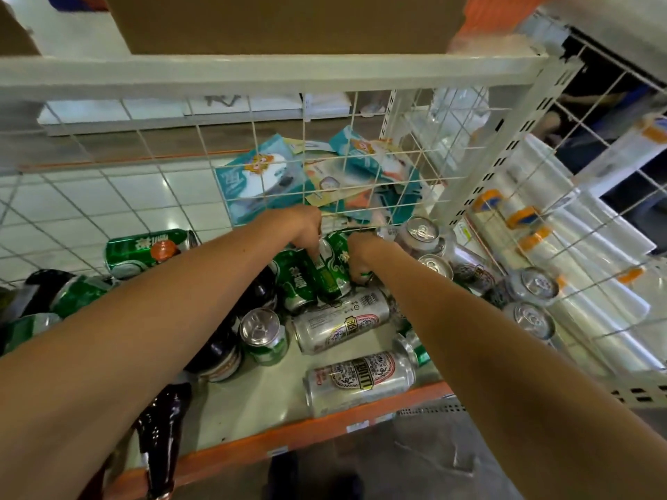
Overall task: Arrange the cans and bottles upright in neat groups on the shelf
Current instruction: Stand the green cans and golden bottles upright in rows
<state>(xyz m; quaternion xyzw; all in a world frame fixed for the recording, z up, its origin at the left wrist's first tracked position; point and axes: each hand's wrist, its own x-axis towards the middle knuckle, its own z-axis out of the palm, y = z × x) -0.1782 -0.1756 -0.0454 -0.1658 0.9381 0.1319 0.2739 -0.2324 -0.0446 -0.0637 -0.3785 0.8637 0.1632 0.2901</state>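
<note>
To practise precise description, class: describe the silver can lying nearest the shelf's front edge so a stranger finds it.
Start at the shelf's orange front edge. Just behind it, a silver can lies on its side. Its twin lies farther back; this one is nearest the edge.

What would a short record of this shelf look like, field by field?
place: shelf with an orange front edge, wire mesh behind
left hand: fingers grip a tilted green can
right hand: fingers grip the neighbouring green can
lying down: two lying silver cans near the front, a dark bottle
upright: upright silver cans at the right, an upright green can
task state: mostly unsorted
</note>
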